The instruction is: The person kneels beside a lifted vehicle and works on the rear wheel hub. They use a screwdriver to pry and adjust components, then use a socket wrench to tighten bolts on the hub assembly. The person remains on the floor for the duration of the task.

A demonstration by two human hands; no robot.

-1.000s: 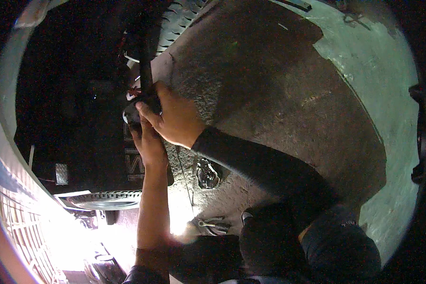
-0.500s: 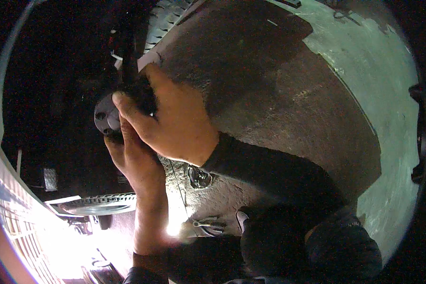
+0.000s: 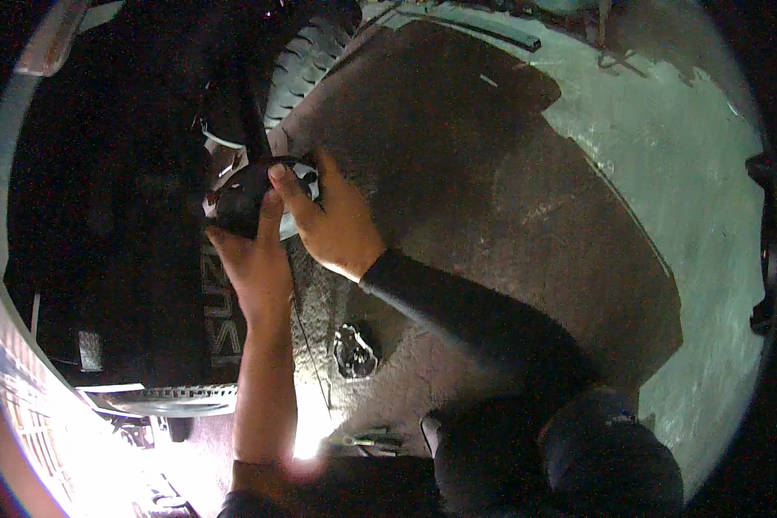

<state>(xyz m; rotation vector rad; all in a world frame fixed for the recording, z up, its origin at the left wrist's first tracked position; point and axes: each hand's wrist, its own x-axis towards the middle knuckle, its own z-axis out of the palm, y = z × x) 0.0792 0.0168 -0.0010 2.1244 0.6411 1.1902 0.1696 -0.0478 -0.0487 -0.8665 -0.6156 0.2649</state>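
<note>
Both my hands are closed around a dark, round part (image 3: 243, 203) with a curved rim and some shiny metal on its right side. My left hand (image 3: 255, 268) grips it from below, thumb up against its near side. On the right edge, my right hand (image 3: 341, 220) pinches the rim with its thumb on top, the other fingers partly hidden behind. A dark bar (image 3: 249, 112) runs up from just behind the part; whether they are joined I cannot tell. Deep shadow hides the part's far side.
A ribbed tyre (image 3: 306, 69) stands beyond my hands. On the ground lie a shiny, irregular metal piece (image 3: 354, 352) and pliers (image 3: 373, 442), near a glaring light (image 3: 311, 442). Another wheel (image 3: 177, 401) is at lower left. A long dark strip (image 3: 483, 31) lies far off.
The part has turned: its grey face with holes no longer shows, and a dark side with a rim does. My right hand has shifted right and down, its thumb now on the rim.
</note>
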